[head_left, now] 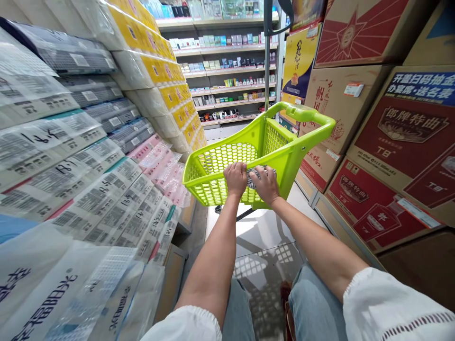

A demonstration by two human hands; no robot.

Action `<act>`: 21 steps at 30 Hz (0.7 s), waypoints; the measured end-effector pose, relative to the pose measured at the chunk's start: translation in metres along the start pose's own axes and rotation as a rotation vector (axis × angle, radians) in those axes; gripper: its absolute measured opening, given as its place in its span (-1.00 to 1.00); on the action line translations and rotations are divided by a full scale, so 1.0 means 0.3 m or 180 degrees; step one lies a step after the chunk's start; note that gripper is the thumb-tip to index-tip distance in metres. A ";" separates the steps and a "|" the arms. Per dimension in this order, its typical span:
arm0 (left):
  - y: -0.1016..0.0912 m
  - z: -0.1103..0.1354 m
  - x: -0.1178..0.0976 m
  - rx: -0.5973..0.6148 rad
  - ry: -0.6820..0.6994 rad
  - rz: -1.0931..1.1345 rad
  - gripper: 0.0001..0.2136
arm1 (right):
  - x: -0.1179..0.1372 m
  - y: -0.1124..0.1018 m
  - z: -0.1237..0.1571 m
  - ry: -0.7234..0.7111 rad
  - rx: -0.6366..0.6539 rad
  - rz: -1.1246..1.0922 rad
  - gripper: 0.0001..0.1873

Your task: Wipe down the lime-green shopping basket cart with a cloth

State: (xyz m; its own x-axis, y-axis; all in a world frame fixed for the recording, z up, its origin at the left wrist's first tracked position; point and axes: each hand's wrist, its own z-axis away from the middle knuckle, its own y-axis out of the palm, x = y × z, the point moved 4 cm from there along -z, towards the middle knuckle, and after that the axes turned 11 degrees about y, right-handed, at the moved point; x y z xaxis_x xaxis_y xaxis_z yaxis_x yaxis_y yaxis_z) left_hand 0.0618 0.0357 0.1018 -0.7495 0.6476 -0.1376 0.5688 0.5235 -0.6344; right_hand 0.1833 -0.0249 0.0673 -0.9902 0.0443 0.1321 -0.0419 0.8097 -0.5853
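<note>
A lime-green plastic shopping cart stands side-on in front of me, its basket walls pierced with holes. My left hand is closed at the near side wall of the basket, fingers curled over it. Close beside it, my right hand presses a crumpled grey-and-white patterned cloth against the same wall, with its fingers bent around the cloth. Most of the cloth is hidden under that hand. No goods show inside the part of the basket I can see.
Packaged bedding-like bundles and yellow-and-white wrapped packs are stacked on the left. Cardboard cartons line the right side. Shelves of small boxed goods close off the far end. A dark upright pole rises beyond the cart.
</note>
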 end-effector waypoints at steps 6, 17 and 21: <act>-0.009 0.000 0.027 0.0030 0.0133 0.0052 -0.67 | -0.091 -0.033 -0.010 -0.0064 0.0171 0.0114 -0.72; -0.018 0.018 0.015 0.0026 0.0101 0.0268 -0.79 | 0.122 -0.164 -0.132 0.0172 0.0056 -0.0203 -0.64; -0.033 0.022 0.009 0.0075 0.0113 0.0198 -0.80 | 0.145 -0.130 -0.120 0.0140 0.0111 -0.0016 -0.62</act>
State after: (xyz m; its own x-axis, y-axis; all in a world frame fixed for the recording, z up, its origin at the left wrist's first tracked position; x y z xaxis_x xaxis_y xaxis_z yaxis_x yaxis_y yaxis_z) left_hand 0.0519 0.0287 0.1026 -0.7001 0.6980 -0.1505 0.6055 0.4686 -0.6433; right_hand 0.1468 -0.0333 0.1247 -0.9832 0.0665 0.1697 -0.0522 0.7892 -0.6120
